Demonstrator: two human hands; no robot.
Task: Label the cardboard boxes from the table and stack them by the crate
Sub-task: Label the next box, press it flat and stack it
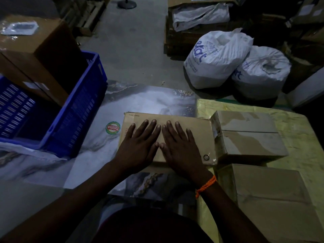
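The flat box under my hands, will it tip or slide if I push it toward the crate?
Probably slides: the box lies low and flat, so tipping seems unlikely. The table looks glossy, so it may glide easily.

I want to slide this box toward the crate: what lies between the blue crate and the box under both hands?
In the head view, a round sticker on the marbled sheet lies between the blue crate and the flat box.

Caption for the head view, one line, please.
Left hand and right hand lie flat on a cardboard box beside the blue crate.
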